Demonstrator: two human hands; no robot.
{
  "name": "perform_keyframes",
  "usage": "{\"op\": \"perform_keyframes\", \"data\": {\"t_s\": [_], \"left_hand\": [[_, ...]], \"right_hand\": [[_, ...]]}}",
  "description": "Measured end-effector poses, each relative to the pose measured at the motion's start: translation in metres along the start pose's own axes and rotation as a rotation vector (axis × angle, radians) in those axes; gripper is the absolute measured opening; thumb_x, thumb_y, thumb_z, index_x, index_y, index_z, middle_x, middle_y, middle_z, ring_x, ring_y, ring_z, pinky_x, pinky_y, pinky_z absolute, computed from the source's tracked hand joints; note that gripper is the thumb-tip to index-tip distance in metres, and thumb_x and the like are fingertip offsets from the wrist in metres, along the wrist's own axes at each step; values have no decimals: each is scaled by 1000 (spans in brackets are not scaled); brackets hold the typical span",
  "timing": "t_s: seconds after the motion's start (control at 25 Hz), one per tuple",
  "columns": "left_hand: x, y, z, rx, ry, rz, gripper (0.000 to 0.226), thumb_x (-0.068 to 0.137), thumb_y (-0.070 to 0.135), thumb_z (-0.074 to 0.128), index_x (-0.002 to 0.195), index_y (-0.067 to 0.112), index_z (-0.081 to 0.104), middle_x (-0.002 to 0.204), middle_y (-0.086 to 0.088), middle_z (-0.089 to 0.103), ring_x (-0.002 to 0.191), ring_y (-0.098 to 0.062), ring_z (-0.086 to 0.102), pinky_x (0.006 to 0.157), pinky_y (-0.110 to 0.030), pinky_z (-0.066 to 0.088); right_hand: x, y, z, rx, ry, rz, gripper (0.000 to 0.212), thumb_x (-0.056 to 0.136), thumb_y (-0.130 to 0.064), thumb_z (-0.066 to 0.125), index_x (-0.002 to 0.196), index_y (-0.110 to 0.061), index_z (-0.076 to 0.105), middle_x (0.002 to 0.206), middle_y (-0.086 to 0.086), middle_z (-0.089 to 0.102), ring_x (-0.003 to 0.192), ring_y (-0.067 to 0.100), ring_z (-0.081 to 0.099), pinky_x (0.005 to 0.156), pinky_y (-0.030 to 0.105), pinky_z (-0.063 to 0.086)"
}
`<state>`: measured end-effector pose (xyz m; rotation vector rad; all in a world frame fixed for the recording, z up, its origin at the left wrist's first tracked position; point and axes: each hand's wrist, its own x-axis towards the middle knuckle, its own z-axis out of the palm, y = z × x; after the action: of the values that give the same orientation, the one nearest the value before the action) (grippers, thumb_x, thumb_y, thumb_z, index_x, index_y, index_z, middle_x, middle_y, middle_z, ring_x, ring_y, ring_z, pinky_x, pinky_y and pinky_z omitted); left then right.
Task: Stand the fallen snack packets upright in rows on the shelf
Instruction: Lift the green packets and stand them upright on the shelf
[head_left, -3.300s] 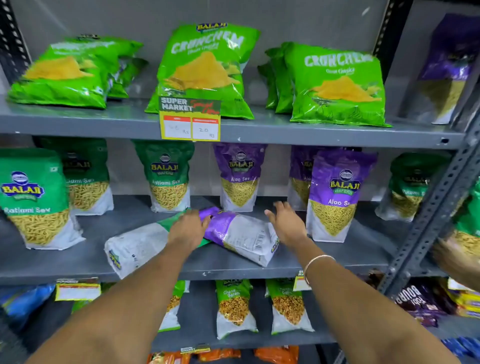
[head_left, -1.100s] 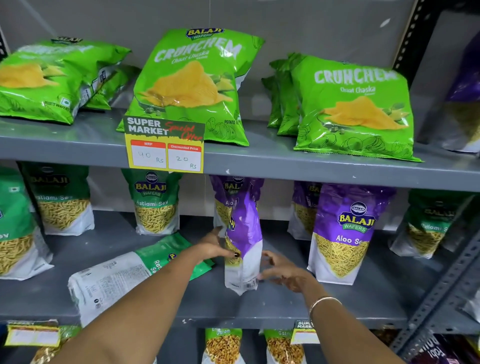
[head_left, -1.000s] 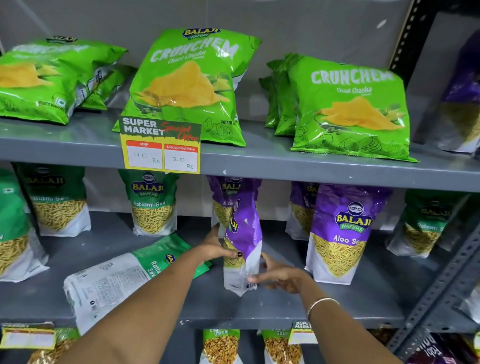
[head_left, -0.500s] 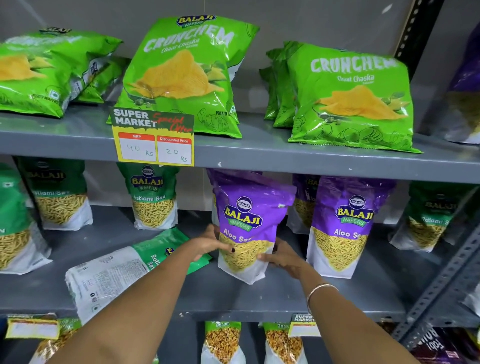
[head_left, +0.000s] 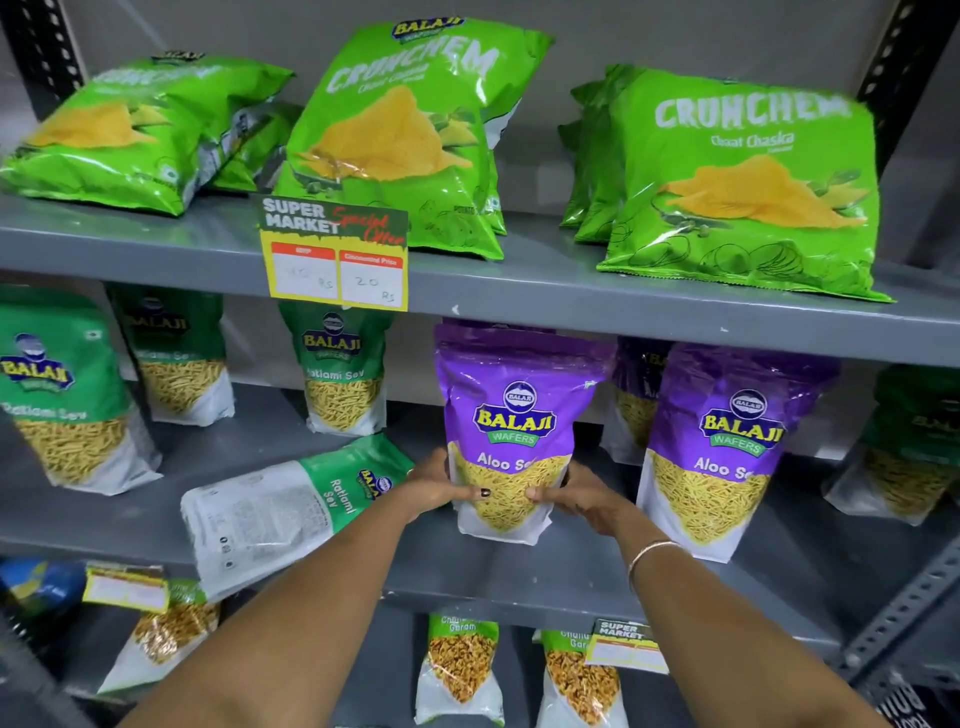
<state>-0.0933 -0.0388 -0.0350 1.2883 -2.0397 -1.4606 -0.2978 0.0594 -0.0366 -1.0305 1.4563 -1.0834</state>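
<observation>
We face a grey metal shelving unit (head_left: 571, 291) whose middle shelf (head_left: 363, 551) carries the packets we are sorting. On the top shelf sit large green Crunchem chip bags (head_left: 748, 182), leaning back in three groups, and a yellow price tag (head_left: 335, 260) hangs from that shelf's front edge.

On the middle shelf, green Ratlami Sev packets (head_left: 343, 374) stand upright along the left and back, and a purple Aloo Sev packet (head_left: 719, 447) stands upright at the right, with another purple one partly hidden behind it. One green Ratlami Sev packet (head_left: 291, 509) lies flat on its face, white back panel up, its top pointing toward the back right, just left of our hands.

Between that fallen packet and the standing purple one, we hold a purple Aloo Sev packet (head_left: 511, 431) upright, front facing us, its base on or just above the shelf; we cannot tell which. Our left hand (head_left: 441, 486) wraps its lower left edge, thumb across the front. Our right hand (head_left: 571, 496) clasps the lower right edge, thumb also on the front. Both hands are closed around the packet. A thin bangle (head_left: 649, 553) circles our right wrist.
</observation>
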Motion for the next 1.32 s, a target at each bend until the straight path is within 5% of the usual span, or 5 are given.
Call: {"op": "perform_keyframes", "data": {"t_s": [0.2,0.44,0.64,0.96,1.32], "left_hand": [[-9,-19,-74,409,138,-3,65,80,37,66,133,7,46,140,-13,48,129,-27,46,105,-32,39],[-16,-99,-206,532,81,-155,66,82,54,47,125,6,56,107,-2,57,78,-18,59,63,-15,42],[-14,-135,-241,128,-147,-195,81,58,56,73,119,5,62,121,-14,65,109,-27,61,99,-37,47],[-29,-118,-253,33,-354,-279,33,66,24,81,65,12,51,67,-3,49,64,-14,45,63,-29,42],[-26,-86,-258,69,-43,71,65,63,1,80,123,4,55,127,-6,62,119,-24,56,91,-24,43]], "right_hand": [[-4,-15,2,-125,75,387,20,83,-16,66,65,-12,59,35,-1,51,27,9,43,35,13,37],[7,-11,87,-93,93,723,27,88,-13,46,71,8,52,47,23,65,43,35,66,44,40,56],[53,-2,233,236,157,591,32,85,-31,59,72,-1,55,42,18,61,37,30,64,36,31,53],[43,-21,289,430,360,353,6,79,-17,66,84,-17,63,67,0,71,63,23,66,51,34,59],[60,-113,288,4,685,-69,53,69,8,74,116,12,51,109,14,63,82,24,63,53,17,54]]}}
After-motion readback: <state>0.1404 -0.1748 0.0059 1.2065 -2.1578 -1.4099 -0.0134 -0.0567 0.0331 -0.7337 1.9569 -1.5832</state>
